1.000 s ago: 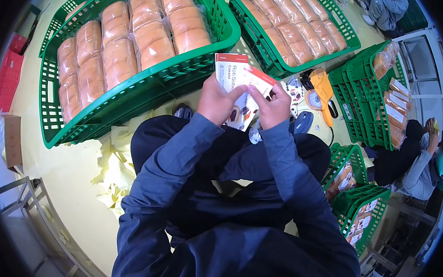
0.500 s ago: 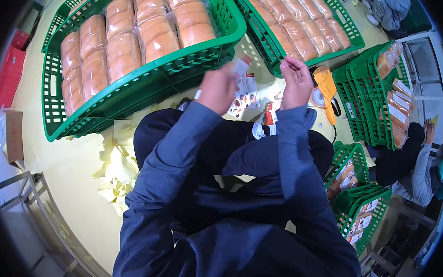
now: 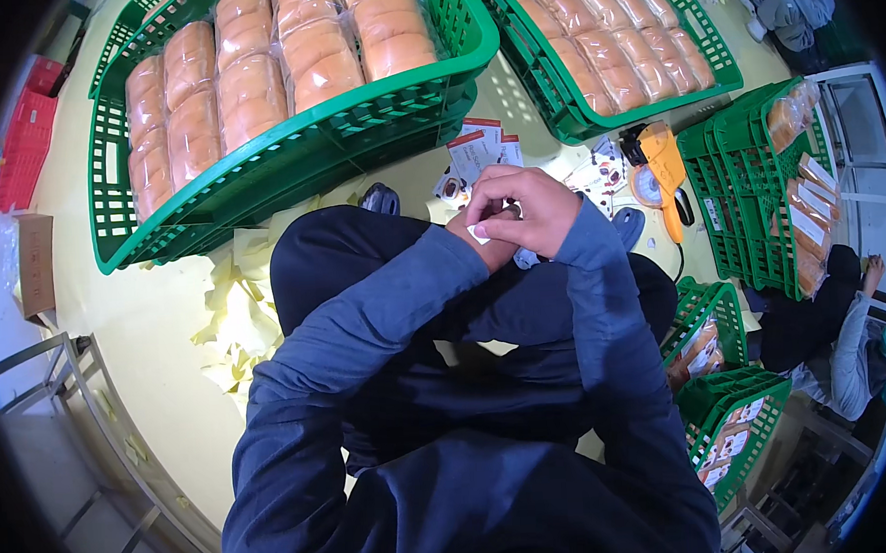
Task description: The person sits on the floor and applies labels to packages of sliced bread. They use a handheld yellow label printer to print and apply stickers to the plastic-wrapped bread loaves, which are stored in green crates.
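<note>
Left hand: mostly covered from where I stand; I see the back of the left hand (image 3: 483, 244) near the cuff, but cannot tell whether its fingers are spread or curled.
White slip: a small white slip (image 3: 478, 234) sits at the other hand's fingertips, over the back of the left hand; part of it is covered, and I can't make out its face.
Right hand: the right hand (image 3: 532, 208) is bent over the left, thumb and forefinger pinching the slip, the other fingers folded in close.
Forearms: in dark blue sleeves, the left slants up and inward, the right rises more steeply; they meet above the bent legs.
Printed cards: a few red-edged printed cards (image 3: 477, 153) overlap on the floor just beyond the hands, which hide some of their lower parts.
Bread crate: the big green crate (image 3: 306, 153) on the left holds plastic-wrapped loaves (image 3: 253, 94), the far ones cut off at the top.
Label gun: an orange label gun (image 3: 663, 160) lies on the floor to the right, near more printed sheets (image 3: 600, 173).
Co-worker: a grey-sleeved person (image 3: 850, 355) at the far right is partly lost in the dark rim.
</note>
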The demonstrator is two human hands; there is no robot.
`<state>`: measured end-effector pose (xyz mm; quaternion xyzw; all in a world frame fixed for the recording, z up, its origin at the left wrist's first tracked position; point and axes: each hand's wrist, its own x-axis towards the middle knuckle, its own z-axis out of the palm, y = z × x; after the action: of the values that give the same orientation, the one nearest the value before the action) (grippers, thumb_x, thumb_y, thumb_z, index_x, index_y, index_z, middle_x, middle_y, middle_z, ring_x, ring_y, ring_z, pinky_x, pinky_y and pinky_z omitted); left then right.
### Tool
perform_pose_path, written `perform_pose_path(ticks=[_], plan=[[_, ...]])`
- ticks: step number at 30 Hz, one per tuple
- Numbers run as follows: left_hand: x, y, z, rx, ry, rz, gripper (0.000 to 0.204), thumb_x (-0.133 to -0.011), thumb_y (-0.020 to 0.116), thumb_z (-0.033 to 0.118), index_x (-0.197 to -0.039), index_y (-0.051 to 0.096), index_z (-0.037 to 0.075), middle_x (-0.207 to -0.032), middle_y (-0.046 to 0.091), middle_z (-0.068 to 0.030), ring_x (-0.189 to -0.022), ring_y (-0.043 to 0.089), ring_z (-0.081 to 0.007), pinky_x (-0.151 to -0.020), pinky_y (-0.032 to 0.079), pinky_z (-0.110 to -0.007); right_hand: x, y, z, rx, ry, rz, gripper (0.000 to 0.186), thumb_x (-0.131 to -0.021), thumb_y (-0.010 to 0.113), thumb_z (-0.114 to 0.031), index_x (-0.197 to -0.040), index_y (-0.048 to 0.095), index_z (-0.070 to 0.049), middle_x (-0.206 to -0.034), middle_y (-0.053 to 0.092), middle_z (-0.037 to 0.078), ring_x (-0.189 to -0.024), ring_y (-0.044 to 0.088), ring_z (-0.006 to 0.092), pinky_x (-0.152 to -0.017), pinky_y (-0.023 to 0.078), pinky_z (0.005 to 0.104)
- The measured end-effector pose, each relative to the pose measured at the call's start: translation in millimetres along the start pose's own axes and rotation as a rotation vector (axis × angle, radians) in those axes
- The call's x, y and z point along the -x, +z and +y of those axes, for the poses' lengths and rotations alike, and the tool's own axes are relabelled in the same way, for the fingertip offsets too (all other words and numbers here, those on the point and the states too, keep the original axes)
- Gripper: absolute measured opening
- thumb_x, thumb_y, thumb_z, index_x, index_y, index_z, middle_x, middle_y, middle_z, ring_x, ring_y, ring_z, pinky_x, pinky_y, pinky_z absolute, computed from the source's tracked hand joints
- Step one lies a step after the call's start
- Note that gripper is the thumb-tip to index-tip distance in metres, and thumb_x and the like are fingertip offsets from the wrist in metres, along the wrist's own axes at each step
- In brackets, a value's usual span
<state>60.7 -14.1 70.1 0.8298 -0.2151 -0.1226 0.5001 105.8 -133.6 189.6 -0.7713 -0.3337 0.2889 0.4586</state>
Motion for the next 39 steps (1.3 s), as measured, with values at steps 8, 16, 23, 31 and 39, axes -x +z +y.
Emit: perform_pose_path(ticks=[8, 16, 23, 31, 39], plan=[[-21.9, -62.5, 55.9, 0.574, -0.280, 0.129, 0.026, -0.090, 0.049, 0.015, -0.110, 0.053, -0.001, -0.091, 0.063, -0.0160, -0.084, 0.064, -0.0253, -0.072, 0.052, -0.036, 21.2, -29.2, -4.8, -0.113, -0.211, 0.650, 0.008, -0.074, 0.065, -0.005, -0.080, 0.061, -0.004, -0.115, 0.050, 0.012, -0.109, 0.047, 0.0219, -0.096, 0.033, 0.0346], [-20.0, -90.2, 73.1, 1.386, -0.416, 0.174, 0.051, -0.096, 0.035, 0.046, -0.122, 0.048, 0.004, -0.103, 0.060, -0.0122, -0.086, 0.063, -0.0215, -0.072, 0.053, -0.032, 12.5, -8.8, -2.1, 0.172, -0.099, 0.642, 0.008, -0.070, 0.071, -0.012, -0.076, 0.065, -0.010, -0.140, 0.038, 0.011, -0.132, 0.029, 0.0326, -0.107, 0.023, 0.0427], [-19.0, -85.0, 72.4, 1.281, -0.438, 0.168, 0.058, -0.096, 0.029, 0.052, -0.118, 0.050, 0.003, -0.100, 0.060, -0.0109, -0.083, 0.063, -0.0183, -0.070, 0.052, -0.030, 1.6, -4.7, -1.2, 0.310, -0.141, 0.636, 0.012, -0.068, 0.073, -0.009, -0.077, 0.065, -0.008, -0.140, 0.037, 0.012, -0.131, 0.032, 0.0328, -0.107, 0.025, 0.0420], [-17.7, -82.1, 61.2, 1.286, -0.471, 0.152, 0.046, -0.096, 0.040, 0.039, -0.120, 0.048, 0.000, -0.102, 0.060, -0.0115, -0.080, 0.062, -0.0181, -0.068, 0.052, -0.030, -6.8, 7.2, 4.6, 0.210, -0.073, 0.958, 0.038, -0.070, 0.070, -0.008, -0.105, 0.056, -0.005, -0.129, 0.045, 0.017, -0.123, 0.040, 0.0309, -0.098, 0.036, 0.0386], [-17.2, -74.6, 60.3, 0.866, -0.268, 0.402, 0.021, -0.087, 0.056, 0.005, -0.106, 0.055, -0.005, -0.093, 0.066, -0.0122, -0.078, 0.064, -0.0156, -0.067, 0.052, -0.029, -4.4, 33.7, 31.2, -0.440, 0.113, 1.104, 0.031, -0.077, 0.071, -0.012, -0.099, 0.054, 0.001, -0.087, 0.061, 0.007, -0.073, 0.056, 0.0109, -0.068, 0.046, 0.0250]])
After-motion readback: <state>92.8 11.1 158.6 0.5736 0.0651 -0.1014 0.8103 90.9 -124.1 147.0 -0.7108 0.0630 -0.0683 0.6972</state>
